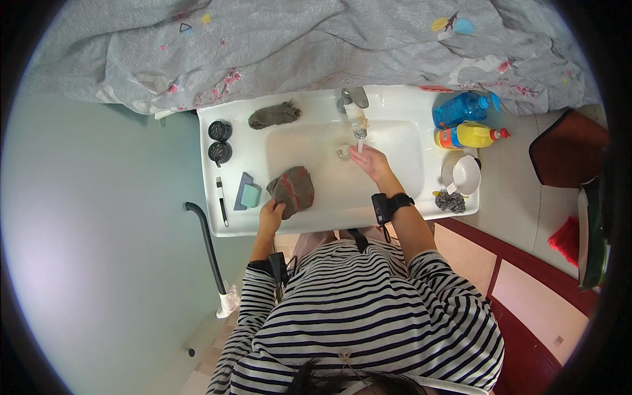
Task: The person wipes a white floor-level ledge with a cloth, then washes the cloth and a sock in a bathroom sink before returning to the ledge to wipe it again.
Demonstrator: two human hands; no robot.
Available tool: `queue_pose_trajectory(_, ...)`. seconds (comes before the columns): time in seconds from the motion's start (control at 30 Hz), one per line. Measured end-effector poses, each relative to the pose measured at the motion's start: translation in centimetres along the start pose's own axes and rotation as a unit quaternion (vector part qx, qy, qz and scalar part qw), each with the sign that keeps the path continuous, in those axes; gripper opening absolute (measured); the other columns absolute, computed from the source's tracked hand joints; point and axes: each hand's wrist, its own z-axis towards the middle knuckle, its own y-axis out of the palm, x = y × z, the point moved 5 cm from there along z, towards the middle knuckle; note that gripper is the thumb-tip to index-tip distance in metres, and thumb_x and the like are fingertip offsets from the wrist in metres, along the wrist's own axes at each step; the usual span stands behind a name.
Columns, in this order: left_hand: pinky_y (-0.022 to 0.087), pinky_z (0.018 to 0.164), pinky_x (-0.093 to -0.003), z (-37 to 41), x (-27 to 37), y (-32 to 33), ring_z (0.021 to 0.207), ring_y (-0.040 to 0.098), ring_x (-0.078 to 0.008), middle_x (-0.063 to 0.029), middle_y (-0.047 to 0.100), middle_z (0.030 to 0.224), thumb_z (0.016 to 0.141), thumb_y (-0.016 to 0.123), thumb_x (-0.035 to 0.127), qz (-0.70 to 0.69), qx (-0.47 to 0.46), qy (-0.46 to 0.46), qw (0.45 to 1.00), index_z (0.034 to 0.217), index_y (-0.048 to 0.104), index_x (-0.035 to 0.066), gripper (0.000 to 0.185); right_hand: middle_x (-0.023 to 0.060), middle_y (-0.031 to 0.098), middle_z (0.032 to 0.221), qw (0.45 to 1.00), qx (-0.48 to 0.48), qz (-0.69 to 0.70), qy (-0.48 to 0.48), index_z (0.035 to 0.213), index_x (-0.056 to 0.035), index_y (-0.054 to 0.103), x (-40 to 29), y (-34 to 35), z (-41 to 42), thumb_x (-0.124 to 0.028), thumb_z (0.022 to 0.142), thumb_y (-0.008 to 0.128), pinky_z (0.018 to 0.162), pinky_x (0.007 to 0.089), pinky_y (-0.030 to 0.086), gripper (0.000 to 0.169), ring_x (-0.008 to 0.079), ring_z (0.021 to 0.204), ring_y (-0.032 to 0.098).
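My left hand (271, 216) grips the lower left corner of a folded grey-brown cloth (295, 191) with red stripes, at the front left of a white sink (345, 202). Under the faucet (359, 126), my right hand (369, 162) is held out palm up with its fingers extended, holding nothing. A stream of water (360, 145) runs from the spout onto or just beside the fingers. Close to those fingertips is the round drain (343, 151). A second, rolled grey-brown cloth (274, 115) lies on the back left ledge.
Two black cups (220, 131), a slim black-and-white tool (223, 205) and a green soap bar (251, 196) on a grey holder occupy the left ledge. A blue bottle (456, 110), yellow bottle (464, 136), white dipper (466, 176) and scouring pad (450, 202) stand right. Grey patterned fabric (316, 47) hangs behind.
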Motion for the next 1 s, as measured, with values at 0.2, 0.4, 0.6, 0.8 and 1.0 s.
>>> queue_pose_trajectory(0.2,0.044,0.063,-0.0287,0.3,-1.0,0.1,0.068,0.054,-0.0127,-0.006,0.061,0.073,0.082,0.058,0.014,0.02,0.0,-0.012,1.0,0.091,0.062,-0.003,0.02,0.0255,0.051,0.124,0.994,-0.065,0.089,0.016,0.12,0.0081,0.046,-0.6,0.6,-1.5,-0.019,0.091,0.05,0.103,0.0427,0.039,0.04,0.0351,0.119,0.049)
queue_pose_trajectory(0.4,0.045,0.063,-0.0298,0.2,-0.2,0.2,0.067,0.055,-0.0141,-0.0081,0.061,0.073,0.081,0.059,0.015,0.037,0.002,-0.001,0.999,0.093,0.063,-0.002,0.021,0.0246,0.039,0.138,0.98,-0.152,0.13,0.002,0.132,0.0083,0.036,-3.3,2.8,-5.3,-0.036,0.095,0.04,0.109,0.0437,0.029,0.057,0.0344,0.13,0.037)
queue_pose_trajectory(0.6,0.045,0.063,-0.0324,0.5,-0.6,0.4,0.066,0.056,-0.0176,-0.0136,0.062,0.072,0.08,0.06,0.016,0.039,0.007,-0.016,0.999,0.095,0.062,-0.003,0.024,0.0244,0.036,0.14,0.96,-0.2,0.197,-0.003,0.137,0.008,0.029,-5.4,4.5,-7.7,-0.04,0.096,0.036,0.11,0.0428,0.028,0.063,0.0338,0.132,0.034)
queue_pose_trajectory(0.8,0.044,0.063,-0.0295,0.7,-0.4,0.5,0.069,0.054,-0.013,-0.0083,0.061,0.075,0.082,0.058,0.016,0.065,-0.007,-0.013,0.998,0.09,0.061,-0.003,0.021,0.0233,0.042,0.135,0.998,-0.03,0.057,-0.02,0.135,0.0067,0.033,-3.0,-1.0,-4.1,-0.026,0.095,0.045,0.104,0.0431,0.037,0.053,0.0332,0.125,0.043)
queue_pose_trajectory(1.0,0.045,0.065,-0.0292,0.2,0.8,0.9,0.071,0.056,-0.0131,-0.0077,0.063,0.078,0.083,0.058,0.015,0.058,-0.003,-0.018,0.998,0.093,0.061,-0.002,0.02,0.0228,0.059,0.11,0.999,0.012,-0.044,-0.029,0.119,0.008,0.048,-1.0,-2.3,0.7,-0.014,0.091,0.052,0.085,0.0373,0.052,0.036,0.0305,0.099,0.062)
